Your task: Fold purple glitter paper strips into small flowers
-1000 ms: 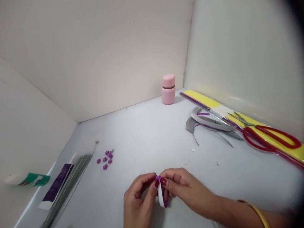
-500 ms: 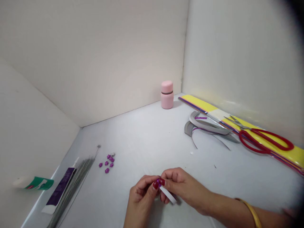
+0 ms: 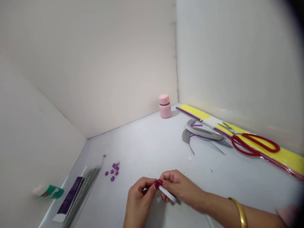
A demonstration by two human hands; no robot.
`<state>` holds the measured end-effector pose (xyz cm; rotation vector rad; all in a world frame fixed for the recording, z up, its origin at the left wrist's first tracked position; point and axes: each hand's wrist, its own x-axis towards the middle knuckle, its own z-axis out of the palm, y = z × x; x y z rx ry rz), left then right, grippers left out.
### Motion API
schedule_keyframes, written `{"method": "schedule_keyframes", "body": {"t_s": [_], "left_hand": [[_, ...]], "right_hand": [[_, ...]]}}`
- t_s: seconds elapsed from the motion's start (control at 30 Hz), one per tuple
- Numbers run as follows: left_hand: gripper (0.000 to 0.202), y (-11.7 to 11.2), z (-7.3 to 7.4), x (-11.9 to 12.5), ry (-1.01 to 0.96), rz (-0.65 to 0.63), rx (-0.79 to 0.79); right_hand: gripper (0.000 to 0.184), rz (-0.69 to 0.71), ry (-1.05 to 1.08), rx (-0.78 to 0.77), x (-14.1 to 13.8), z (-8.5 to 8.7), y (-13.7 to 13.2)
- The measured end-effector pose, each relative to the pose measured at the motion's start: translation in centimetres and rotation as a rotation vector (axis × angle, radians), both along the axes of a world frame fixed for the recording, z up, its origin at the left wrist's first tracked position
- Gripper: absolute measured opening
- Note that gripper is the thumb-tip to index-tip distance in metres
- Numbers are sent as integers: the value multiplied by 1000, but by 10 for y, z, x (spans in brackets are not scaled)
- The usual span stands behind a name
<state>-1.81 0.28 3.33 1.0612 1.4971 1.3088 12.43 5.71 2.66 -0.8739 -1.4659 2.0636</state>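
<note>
My left hand (image 3: pixel 139 198) and my right hand (image 3: pixel 179 186) meet low in the middle of the view, fingertips pinched together. Between them they pinch a narrow white paper strip (image 3: pixel 168 194) that trails down to the right under my right fingers. The small piece at the pinch is hidden by the red-nailed fingertips. A gold bangle (image 3: pixel 239 212) circles my right wrist. Several tiny purple folded pieces (image 3: pixel 112 171) lie on the grey table (image 3: pixel 147 148) to the left of my hands.
A pink jar (image 3: pixel 164 106) stands in the back corner. Red scissors (image 3: pixel 254 144) lie on a yellow pack of paper strips (image 3: pixel 285 156) at right, with curled grey strips (image 3: pixel 204 133) beside it. A bundle of thin wires (image 3: pixel 82 193), a purple tube (image 3: pixel 68 199) and a green-white tube (image 3: pixel 48 191) are at left.
The purple piece that showed at the fingertips is now covered by them. The white strip swung from hanging down to trailing right. The view tilted up and to the left.
</note>
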Motion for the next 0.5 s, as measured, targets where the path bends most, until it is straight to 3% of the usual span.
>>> {"method": "schedule_keyframes", "body": {"t_s": [0.13,0.33,0.5], "left_hand": [[20,0,-8,0,-52,117,7],[28,2,-19,-3,-117,195,35],[23,6,-22,-8,-122,230,70]], "right_hand": [[35,-58,4,-7,-5,4,-4],[28,-137,-42,-42,-17,10,-5],[22,-186,-38,-68,-30,4,-4]]}}
